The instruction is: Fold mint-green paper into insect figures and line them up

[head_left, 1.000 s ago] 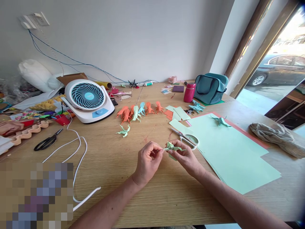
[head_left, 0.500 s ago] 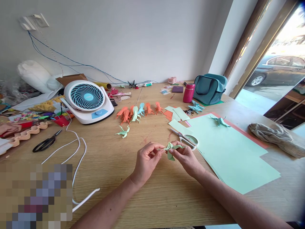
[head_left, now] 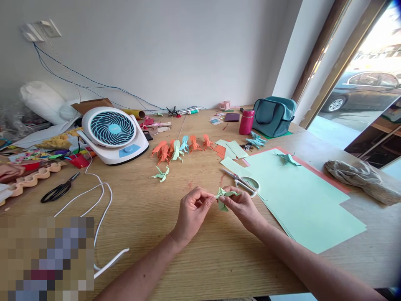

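A light green folded paper figure (head_left: 223,205) is held between both hands, low over the table's front middle. My left hand (head_left: 194,211) pinches its left tip between thumb and fingers. On the other side, my right hand (head_left: 244,207) grips its body, with part of the paper hidden behind the fingers. Just beyond the right hand lie white-handled scissors (head_left: 250,184). A similar green paper figure (head_left: 161,174) rests farther off to the left. Behind it stands a row of orange, blue and green figures, such as a pale green one (head_left: 176,150).
Large green paper sheets (head_left: 310,200) cover the right side, with a folded figure (head_left: 288,159) on them. A fan (head_left: 112,133), its white cord (head_left: 108,200) and black scissors (head_left: 59,190) lie left. Another person's hand (head_left: 11,171) is at the left edge. A pink bottle (head_left: 246,122) stands beside a teal bag (head_left: 272,117).
The view has shifted slightly. Both hands keep nearly the same hold on the green paper figure. The other person's hand at the left edge has moved a little.
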Tool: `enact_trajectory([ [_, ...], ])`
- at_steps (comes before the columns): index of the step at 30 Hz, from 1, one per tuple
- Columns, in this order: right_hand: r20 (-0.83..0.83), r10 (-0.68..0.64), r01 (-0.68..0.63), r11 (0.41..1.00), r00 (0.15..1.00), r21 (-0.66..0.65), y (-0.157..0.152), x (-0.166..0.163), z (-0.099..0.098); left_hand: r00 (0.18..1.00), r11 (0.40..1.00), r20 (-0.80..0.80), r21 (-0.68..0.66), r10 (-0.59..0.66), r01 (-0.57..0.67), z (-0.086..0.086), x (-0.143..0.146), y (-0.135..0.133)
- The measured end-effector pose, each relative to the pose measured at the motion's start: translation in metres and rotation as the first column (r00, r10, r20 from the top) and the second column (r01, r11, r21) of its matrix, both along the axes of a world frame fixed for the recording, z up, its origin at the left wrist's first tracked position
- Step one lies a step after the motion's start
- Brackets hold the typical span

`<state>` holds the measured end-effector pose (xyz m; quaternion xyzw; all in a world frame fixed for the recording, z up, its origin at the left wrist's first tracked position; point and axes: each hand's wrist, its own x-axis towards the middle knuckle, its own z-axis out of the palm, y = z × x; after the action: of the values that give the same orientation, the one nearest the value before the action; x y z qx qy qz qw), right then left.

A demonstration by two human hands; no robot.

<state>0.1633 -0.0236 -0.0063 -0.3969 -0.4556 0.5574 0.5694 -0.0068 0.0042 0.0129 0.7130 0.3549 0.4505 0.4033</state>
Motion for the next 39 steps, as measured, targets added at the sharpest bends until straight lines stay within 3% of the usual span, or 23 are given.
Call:
enact_trajectory([
  [7,0.060,0.041,-0.042,0.999,0.997,0.025,-0.001,0.001,0.003,0.999,0.999,0.030,-0.001,0.035,-0.035,0.004,-0.007,0.008],
  [10,0.062,0.069,-0.071,0.997,0.996,0.022,-0.001,0.002,0.003,0.998,0.998,0.064,-0.062,0.001,0.003,0.003,-0.009,0.011],
  [17,-0.062,-0.034,0.035,0.999,0.997,0.024,0.003,-0.003,-0.006,0.988,0.968,0.149,-0.242,-0.034,0.070,-0.008,0.004,0.004],
  [22,0.009,0.002,-0.003,0.998,1.000,0.068,0.000,-0.006,-0.007,0.992,0.983,0.127,-0.182,0.028,-0.004,-0.012,0.010,-0.001],
  [28,0.011,0.124,-0.124,0.991,0.992,0.053,-0.002,-0.002,-0.003,0.989,0.984,0.147,-0.178,0.028,-0.002,-0.007,0.005,0.003],
  [34,0.041,0.048,-0.051,0.996,0.998,0.070,0.000,-0.002,-0.001,0.991,0.982,0.129,-0.187,0.018,0.006,-0.006,0.004,0.004],
  [39,0.128,-0.005,-0.010,0.993,0.992,0.116,-0.001,0.000,-0.001,0.995,0.997,0.099,-0.067,-0.019,0.026,-0.005,0.002,0.006],
])
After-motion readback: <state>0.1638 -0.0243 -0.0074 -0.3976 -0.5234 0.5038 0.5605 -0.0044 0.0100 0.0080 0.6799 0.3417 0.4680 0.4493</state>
